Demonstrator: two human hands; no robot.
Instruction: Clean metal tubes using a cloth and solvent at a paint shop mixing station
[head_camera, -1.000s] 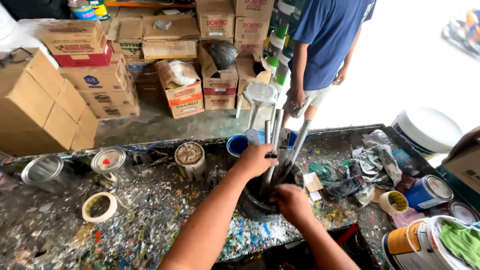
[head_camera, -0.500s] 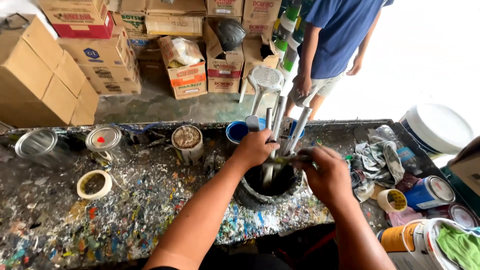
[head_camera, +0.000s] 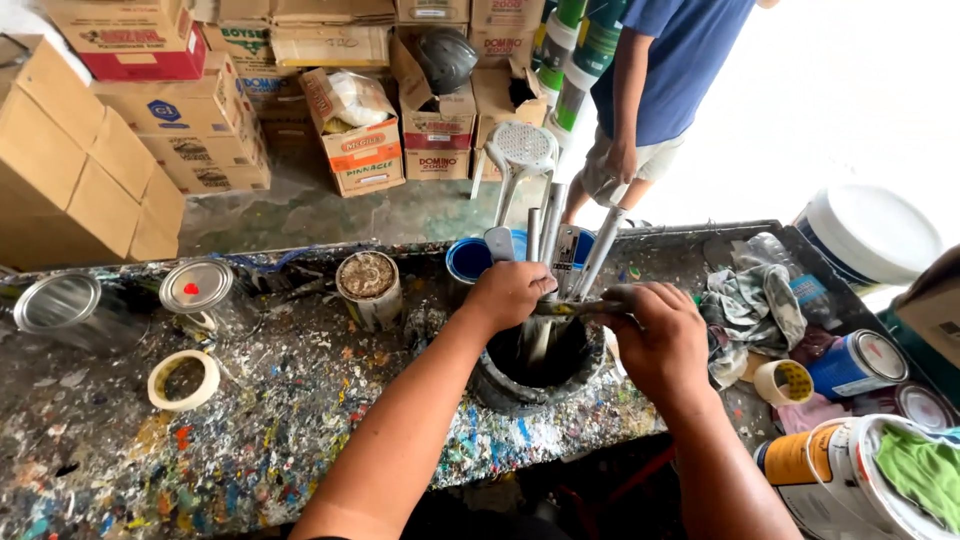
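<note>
Left hand (head_camera: 508, 293) is closed on rods (head_camera: 548, 240) in the pot (head_camera: 500, 385) — right hand (head_camera: 655, 335) grips a stick (head_camera: 570, 308) — near the worktop's (head_camera: 250, 440) front edge.

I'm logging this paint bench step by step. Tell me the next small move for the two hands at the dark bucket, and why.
Probably draw the thin paint-stained tool out sideways: the right hand grips it level across the dark round paint-crusted bucket, while the left hand steadies the upright grey metal sticks standing in it.
</note>
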